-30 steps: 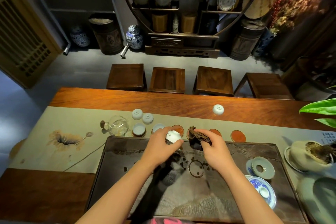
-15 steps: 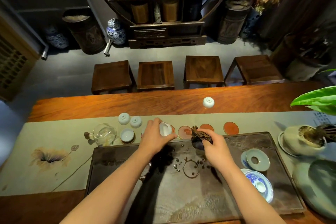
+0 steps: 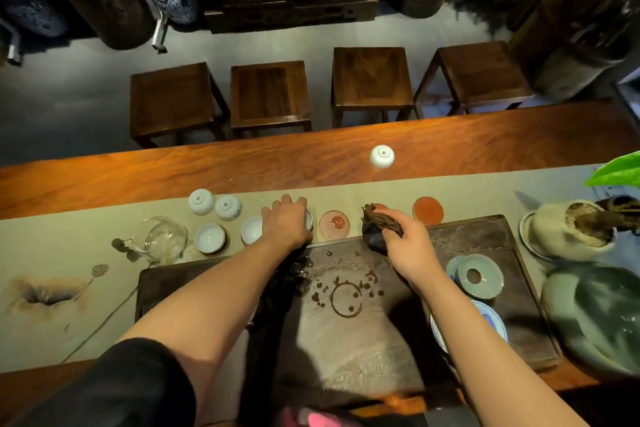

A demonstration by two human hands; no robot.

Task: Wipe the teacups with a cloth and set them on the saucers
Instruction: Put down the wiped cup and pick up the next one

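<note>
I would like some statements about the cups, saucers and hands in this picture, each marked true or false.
1. The right hand holds a dark cloth. True.
2. The left hand is lifting a teacup high above the stools. False: it is low over the table runner, on a teacup in the saucer row.
3. One teacup stands upside down alone on the bare wood. True.
4. Every saucer already carries a cup. False: the red saucer and the saucer right of the left hand are bare.
5. Two upside-down cups sit behind the upright ones. True.
</note>
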